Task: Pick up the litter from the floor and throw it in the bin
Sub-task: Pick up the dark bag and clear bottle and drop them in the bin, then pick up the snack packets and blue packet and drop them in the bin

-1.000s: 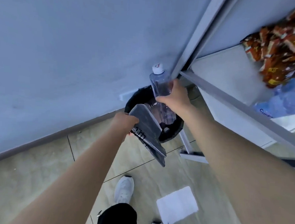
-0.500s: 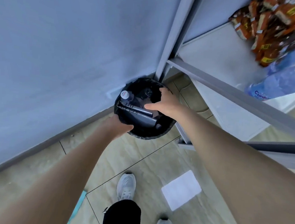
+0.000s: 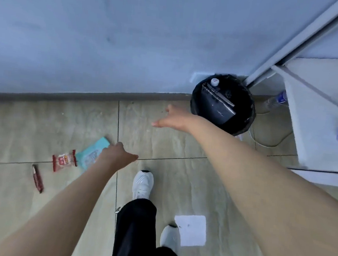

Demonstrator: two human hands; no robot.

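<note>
A pale blue wall (image 3: 111,32) fills the upper part, with a grey skirting board (image 3: 75,96) along its foot. The floor (image 3: 173,144) has beige tiles with thin dark joints. At the right stands a white shelf (image 3: 315,129) with a grey metal frame (image 3: 304,39).
</note>
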